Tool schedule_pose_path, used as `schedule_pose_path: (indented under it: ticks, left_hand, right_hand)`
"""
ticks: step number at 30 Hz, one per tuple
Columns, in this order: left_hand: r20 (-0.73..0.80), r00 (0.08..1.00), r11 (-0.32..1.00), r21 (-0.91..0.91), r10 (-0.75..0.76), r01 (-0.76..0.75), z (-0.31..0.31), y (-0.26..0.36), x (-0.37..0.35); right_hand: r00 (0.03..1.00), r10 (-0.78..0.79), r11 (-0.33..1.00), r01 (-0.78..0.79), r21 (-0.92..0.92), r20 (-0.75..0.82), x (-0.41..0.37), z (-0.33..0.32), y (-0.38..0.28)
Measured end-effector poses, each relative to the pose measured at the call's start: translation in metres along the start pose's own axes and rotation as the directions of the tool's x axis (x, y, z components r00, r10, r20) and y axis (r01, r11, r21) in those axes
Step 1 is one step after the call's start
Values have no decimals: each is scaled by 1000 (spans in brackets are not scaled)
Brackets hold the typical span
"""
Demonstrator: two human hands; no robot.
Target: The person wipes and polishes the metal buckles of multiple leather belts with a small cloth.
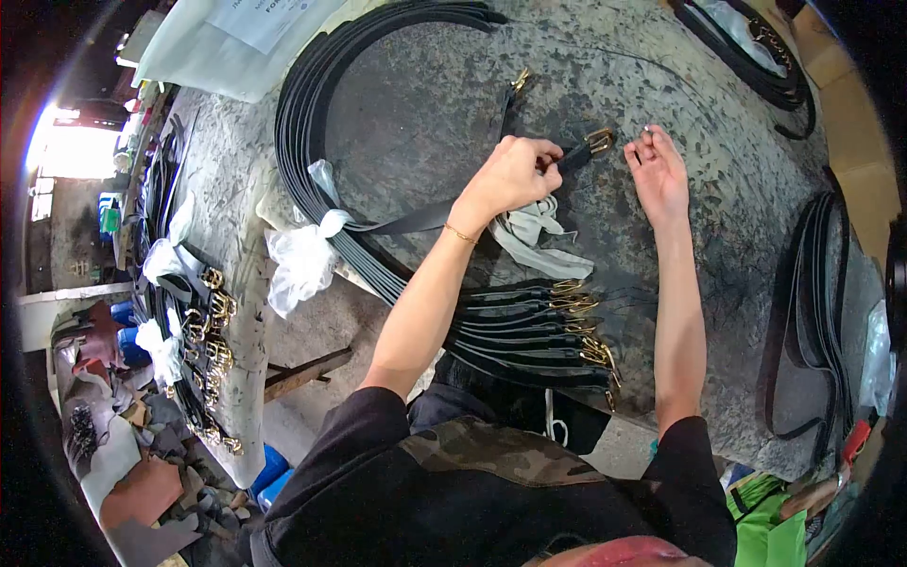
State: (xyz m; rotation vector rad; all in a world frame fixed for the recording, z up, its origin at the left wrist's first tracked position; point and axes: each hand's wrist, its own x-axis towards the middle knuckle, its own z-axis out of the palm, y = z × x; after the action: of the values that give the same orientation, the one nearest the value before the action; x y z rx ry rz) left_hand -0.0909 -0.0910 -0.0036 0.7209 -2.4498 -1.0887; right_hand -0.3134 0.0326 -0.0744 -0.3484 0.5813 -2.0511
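Note:
My left hand (515,177) is closed on a black belt (574,159), gripping it just behind its gold buckle (599,141). The strap runs back to the left under my wrist. To the right of that buckle, my right hand (658,180) is raised with its fingers curled together; a tiny pale bit shows at the fingertips, too small to name. Beyond my left hand lies another gold buckle (520,80) on a short dark strap end. Below it rests a crumpled whitish cloth strip (539,241).
A curved bundle of black belts (304,123), tied with clear plastic (304,260), sweeps around the left; its gold buckles (590,345) lie nearest me. More belts (812,312) lie at right, others (765,71) at far right. Buckled bundles (213,350) sit left, above leather scraps (142,491).

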Motion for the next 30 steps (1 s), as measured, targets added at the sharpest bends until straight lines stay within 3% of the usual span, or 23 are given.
schedule_pose_path:
  ticks: [4, 6, 8, 10, 12, 13, 16, 18, 20, 22, 24, 25, 26, 28, 30]
  left_hand:
    - [44, 997, 996, 65, 64, -67, -2, 5, -2]
    - [86, 989, 989, 74, 124, -130, -1, 6, -3]
    - [122, 961, 944, 191, 249, -269, 2, 7, -2]
    - [183, 942, 934, 172, 282, -313, -4, 22, -12]
    - [459, 856, 939, 116, 239, -324, -14, 36, -26]
    - [502, 840, 931, 164, 207, -327, -17, 40, -39]
    - [476, 857, 937, 164, 198, -308, -36, 45, -87]
    - [421, 889, 933, 214, 178, -288, -48, 42, -119]
    - [227, 934, 934, 165, 276, -316, -55, 36, -146]
    - [189, 925, 919, 160, 329, -360, -67, 41, -166]
    - [210, 955, 967, 102, 210, -235, -78, 42, -186]
    - [221, 943, 968, -15, 248, -250, -83, 45, -196]
    - [224, 942, 967, -11, 249, -253, -90, 48, -205]
    - [412, 900, 955, -295, 141, -14, -104, 56, -223]
    - [175, 956, 815, -571, 236, -97, -111, 49, -241]
  right_hand:
    - [998, -30, 1000, 30, 4, 48, 7, -8, -1]
    - [997, -40, 999, 40, 1, -69, 5, -1, 0]
    - [994, -69, 998, 69, 1, -80, -5, 4, -3]
    - [995, -16, 986, 0, -165, -99, -22, 6, -9]
    - [994, -46, 974, 24, -226, -96, -58, 4, -31]
    - [988, -98, 940, 54, -337, -116, -85, 4, -46]
    - [928, -240, 834, 47, -550, -285, -186, 13, -80]
    - [877, -295, 812, 21, -584, -379, -250, 1, -96]
    - [840, -364, 800, 60, -598, -403, -311, -14, -102]
    - [763, -417, 797, 45, -602, -495, -362, -29, -99]
    - [745, -455, 785, 77, -615, -487, -404, -38, -92]
    - [725, -495, 768, 106, -632, -480, -419, -41, -88]
    - [723, -495, 770, 109, -628, -482, -431, -45, -81]
    - [668, -568, 747, 175, -641, -480, -448, -50, -69]
    - [614, -598, 729, 150, -668, -515, -456, -51, -61]
